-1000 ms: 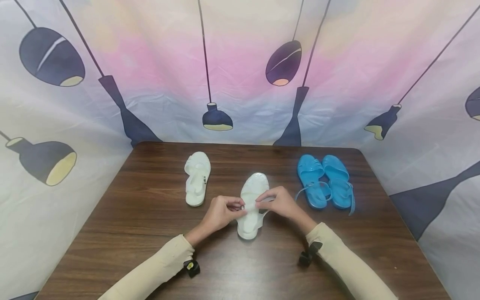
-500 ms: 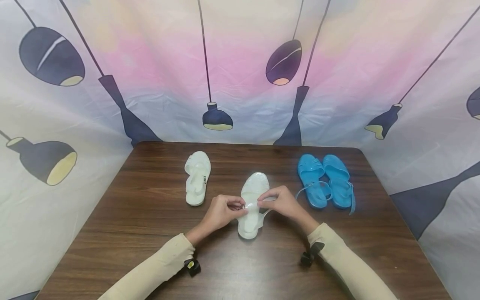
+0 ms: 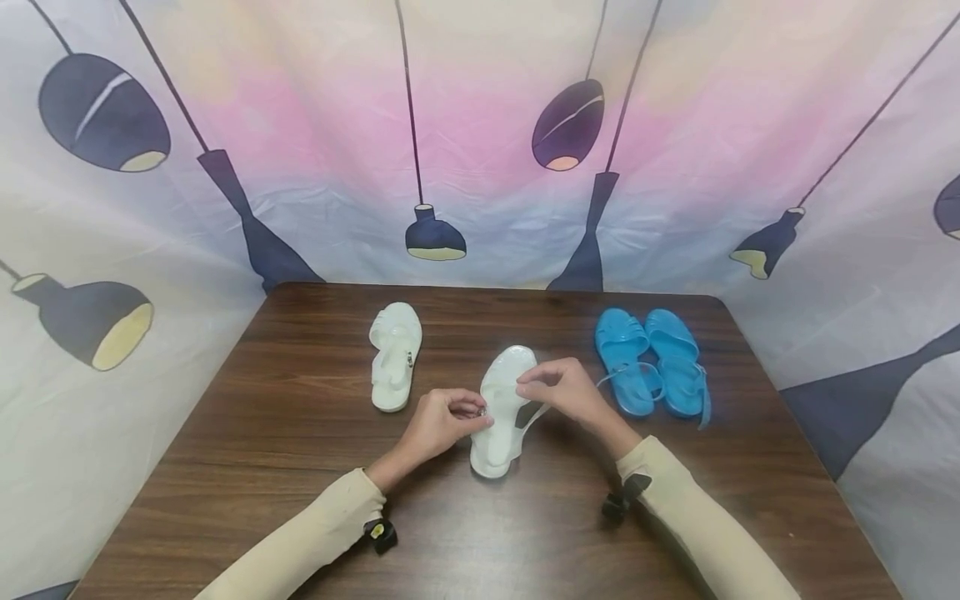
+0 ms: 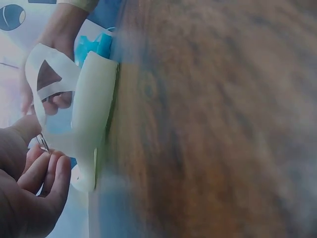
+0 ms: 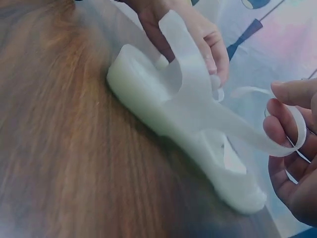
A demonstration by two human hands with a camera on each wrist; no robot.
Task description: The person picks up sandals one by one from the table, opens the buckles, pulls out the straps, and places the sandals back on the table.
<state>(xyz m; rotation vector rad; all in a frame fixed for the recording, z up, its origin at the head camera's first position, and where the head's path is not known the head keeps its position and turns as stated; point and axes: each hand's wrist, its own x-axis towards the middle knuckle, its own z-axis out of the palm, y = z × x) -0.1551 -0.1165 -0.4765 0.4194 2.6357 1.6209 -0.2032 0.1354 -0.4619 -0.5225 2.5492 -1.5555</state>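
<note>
A white sandal [image 3: 495, 454] lies on the table between both hands, toe pointing away. At its left side my left hand [image 3: 435, 425] pinches the small metal buckle [image 4: 43, 143] between thumb and fingers. My right hand [image 3: 568, 393], over the sandal's right side, pinches the thin white ankle strap [image 5: 252, 136] near its free end. In the right wrist view the strap bends in a loop round the fingers, and its tip sticks out past the thumb toward the buckle side. Strap tip and buckle are apart.
A second white sandal [image 3: 392, 333] with a metal buckle lies farther back on the left. Two blue sandals [image 3: 621, 333] stand side by side at the back right, close beyond my right hand. The brown wooden table [image 3: 300, 367] ends at a printed curtain [image 3: 487, 167].
My right hand has drawn back a little up and to the right with the strap, which no longer lies across the sandal toward the buckle. The sandal has shifted slightly left.
</note>
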